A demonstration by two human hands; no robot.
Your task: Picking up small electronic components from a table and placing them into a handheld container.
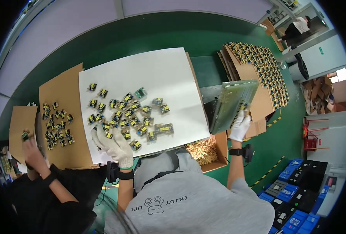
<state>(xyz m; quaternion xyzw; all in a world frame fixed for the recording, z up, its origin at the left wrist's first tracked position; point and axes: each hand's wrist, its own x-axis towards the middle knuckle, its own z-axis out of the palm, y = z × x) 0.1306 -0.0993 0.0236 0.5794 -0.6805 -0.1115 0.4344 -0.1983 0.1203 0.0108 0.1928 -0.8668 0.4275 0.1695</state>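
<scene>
Small circuit boards (132,112) with yellow-and-black parts lie scattered over a white sheet (169,74) on the table. My left hand (114,148), in a white glove, rests low among them at the near left of the sheet. Its fingers are apart, with one board (109,135) lying between them. Also gloved, my right hand (241,126) is closed at the face of an upright, greenish translucent panel (227,105). A small yellow-and-black circuit board (243,106) shows at its fingertips, partly blurred.
A co-worker's hand (32,154) holds a small board at the left, beside brown cardboard (63,91) with more boards. Many boards in rows (264,70) cover cardboard at the far right. A carton (220,156) of gold-coloured strands stands by my waist. Blue bins (294,222) stand lower right.
</scene>
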